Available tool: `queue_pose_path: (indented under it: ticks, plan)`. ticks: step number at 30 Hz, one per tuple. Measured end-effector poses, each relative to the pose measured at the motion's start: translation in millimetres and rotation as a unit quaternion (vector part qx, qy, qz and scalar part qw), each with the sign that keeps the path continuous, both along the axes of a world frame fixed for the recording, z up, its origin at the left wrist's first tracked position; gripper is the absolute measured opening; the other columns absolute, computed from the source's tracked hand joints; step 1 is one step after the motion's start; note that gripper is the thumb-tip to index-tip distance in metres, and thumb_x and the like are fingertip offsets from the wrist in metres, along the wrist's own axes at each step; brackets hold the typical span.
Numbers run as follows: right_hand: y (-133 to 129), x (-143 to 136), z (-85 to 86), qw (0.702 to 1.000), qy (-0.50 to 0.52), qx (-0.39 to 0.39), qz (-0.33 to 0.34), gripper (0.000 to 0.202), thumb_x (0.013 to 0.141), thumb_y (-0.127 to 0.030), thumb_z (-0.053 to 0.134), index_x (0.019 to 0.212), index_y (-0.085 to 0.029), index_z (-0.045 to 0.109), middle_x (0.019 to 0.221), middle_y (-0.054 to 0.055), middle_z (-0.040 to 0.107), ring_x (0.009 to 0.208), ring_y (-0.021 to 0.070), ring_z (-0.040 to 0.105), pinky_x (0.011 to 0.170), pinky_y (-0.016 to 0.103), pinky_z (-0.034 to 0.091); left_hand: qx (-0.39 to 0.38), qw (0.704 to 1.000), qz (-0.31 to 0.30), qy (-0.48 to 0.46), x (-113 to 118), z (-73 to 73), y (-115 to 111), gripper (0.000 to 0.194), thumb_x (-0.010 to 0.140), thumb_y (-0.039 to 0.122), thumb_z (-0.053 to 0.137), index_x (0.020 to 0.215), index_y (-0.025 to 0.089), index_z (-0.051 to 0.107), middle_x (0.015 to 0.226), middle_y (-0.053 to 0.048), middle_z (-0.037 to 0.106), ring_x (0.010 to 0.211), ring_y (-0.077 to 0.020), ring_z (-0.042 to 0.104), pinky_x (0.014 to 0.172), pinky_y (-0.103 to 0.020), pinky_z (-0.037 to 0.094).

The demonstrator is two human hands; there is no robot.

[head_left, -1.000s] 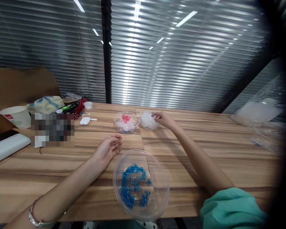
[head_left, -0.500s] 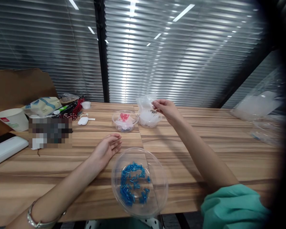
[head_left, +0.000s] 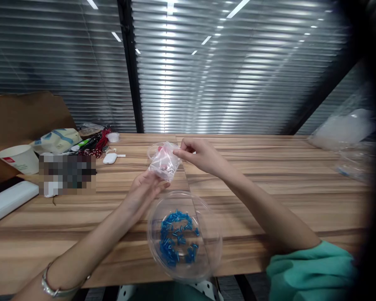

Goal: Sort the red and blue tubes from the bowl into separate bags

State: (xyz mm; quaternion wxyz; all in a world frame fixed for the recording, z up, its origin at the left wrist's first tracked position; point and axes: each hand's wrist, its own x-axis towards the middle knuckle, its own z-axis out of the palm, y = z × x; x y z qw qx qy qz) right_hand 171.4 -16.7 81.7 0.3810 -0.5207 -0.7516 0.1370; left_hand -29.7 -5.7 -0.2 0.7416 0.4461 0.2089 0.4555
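My right hand (head_left: 196,154) pinches the upper right edge of a small clear plastic bag (head_left: 166,161) between thumb and fingers. The bag is crinkled and shiny, and I cannot tell whether anything is inside. Beneath its lower edge my left hand (head_left: 148,186) reaches up, palm turned inward and fingers stretched out. Its fingertips overlap the bag and are partly hidden. Nearer me stands a large clear round bowl (head_left: 211,234) with many small blue tube-like pieces (head_left: 169,246) in it. A smaller clear bowl (head_left: 150,150) sits behind the bag, mostly covered, with something red inside.
On the left are a paper cup (head_left: 20,159), a white earbud case (head_left: 110,158), a small white lid (head_left: 113,137), red and black cords (head_left: 100,144) and a long white box (head_left: 12,200). Clear plastic packaging (head_left: 347,133) lies at the far right. Window blinds rise behind the table.
My right hand has carried the clear bag leftward from the white-filled bowl, which is now hidden from view. My left hand has moved slightly forward to the bag's lower edge.
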Motion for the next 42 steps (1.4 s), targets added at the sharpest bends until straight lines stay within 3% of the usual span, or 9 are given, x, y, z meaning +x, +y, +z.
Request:
queue_pose_path:
  ticks: [3,9,13,16,19,23,30,39,42]
  plan:
    - [0.1,-1.9,0.1,1.0,-0.028,0.004,-0.002,0.038,0.092,-0.043,0.059,0.065,-0.018,0.047,0.062,-0.004,0.047,0.058,0.0096,0.04,0.054,0.026,0.029,0.016,0.998,0.015,0.051,-0.8,-2.1,0.0,0.021,0.073,0.032,0.084,0.085,0.017,0.076,0.085,-0.004,0.072,0.08,-0.011,0.064,0.082,-0.023,0.051]
    - [0.0,-2.4,-3.1,0.998,-0.056,0.023,-0.005,0.042,0.094,-0.05,0.054,0.066,-0.018,0.049,0.062,-0.003,0.054,0.059,0.0114,0.047,0.055,0.027,0.03,0.03,0.996,0.034,0.077,-3.9,-2.0,-0.3,0.016,0.075,0.031,0.081,0.078,0.017,0.073,0.076,-0.001,0.07,0.074,-0.0091,0.062,0.077,-0.02,0.049]
    - [-1.9,-1.7,-6.8,0.998,-0.047,0.047,0.017,0.032,0.095,-0.05,0.052,0.102,-0.02,0.062,0.102,0.005,0.067,0.091,0.0194,0.061,0.076,0.032,0.045,0.049,0.992,0.064,0.093,-4.9,-3.8,3.3,0.017,0.075,0.032,0.081,0.078,0.017,0.073,0.077,-0.001,0.069,0.074,-0.009,0.06,0.076,-0.019,0.048]
    - [-7.9,-6.4,-6.9,0.991,-0.076,0.107,0.019,0.03,0.097,-0.038,0.052,0.12,-0.02,0.058,0.123,0.008,0.063,0.114,0.0235,0.056,0.094,0.038,0.042,0.06,0.989,0.081,0.111,-4.8,-4.9,4.6,0.016,0.075,0.031,0.08,0.08,0.017,0.074,0.077,-0.001,0.068,0.071,-0.0088,0.058,0.073,-0.019,0.047]
    - [-18.6,-15.5,-3.8,0.987,-0.124,0.057,0.08,0.025,0.099,-0.035,0.048,0.11,-0.019,0.064,0.11,0.007,0.068,0.102,0.0214,0.061,0.086,0.035,0.044,0.079,0.984,0.092,0.127,-4.1,-2.7,2.7,0.017,0.074,0.03,0.081,0.076,0.015,0.073,0.074,-0.002,0.068,0.071,-0.0105,0.058,0.071,-0.02,0.047]
    - [-28.8,-25.6,-2.7,0.976,-0.16,-0.027,0.148,0.028,0.094,-0.041,0.058,0.106,-0.017,0.066,0.099,0.007,0.07,0.088,0.0198,0.062,0.073,0.031,0.043,0.11,0.98,0.099,0.132,-2.9,1.2,-0.9,0.021,0.069,0.034,0.084,0.072,0.016,0.073,0.076,-0.003,0.07,0.074,-0.013,0.06,0.072,-0.022,0.048]
    - [-20.0,-20.2,-5.3,0.969,-0.048,-0.109,0.217,0.025,0.088,-0.041,0.066,0.093,-0.017,0.062,0.087,0.002,0.068,0.077,0.0145,0.061,0.062,0.025,0.042,0.153,0.972,0.106,0.14,-2.4,-0.5,-2.0,0.031,0.071,0.047,0.08,0.074,0.017,0.072,0.072,-0.001,0.068,0.068,-0.0118,0.059,0.066,-0.021,0.049]
    - [-9.7,-12.5,-6.6,0.961,0.015,-0.13,0.243,0.017,0.088,-0.033,0.064,0.086,-0.016,0.063,0.083,0.003,0.069,0.077,0.0138,0.063,0.063,0.025,0.042,0.235,0.944,0.145,0.179,-1.8,6.8,-6.1,0.035,0.075,0.052,0.076,0.073,0.018,0.069,0.063,0.001,0.062,0.061,-0.0097,0.056,0.06,-0.019,0.045]
    - [-12.4,-16.5,-9.1,0.975,-0.007,-0.07,0.209,0.021,0.091,-0.035,0.061,0.083,-0.016,0.062,0.077,0.001,0.067,0.072,0.0127,0.061,0.063,0.025,0.041,0.253,0.93,0.168,0.207,-3.9,9.3,-5.0,0.035,0.078,0.052,0.073,0.074,0.018,0.067,0.066,0.001,0.062,0.062,-0.0106,0.055,0.061,-0.02,0.044]
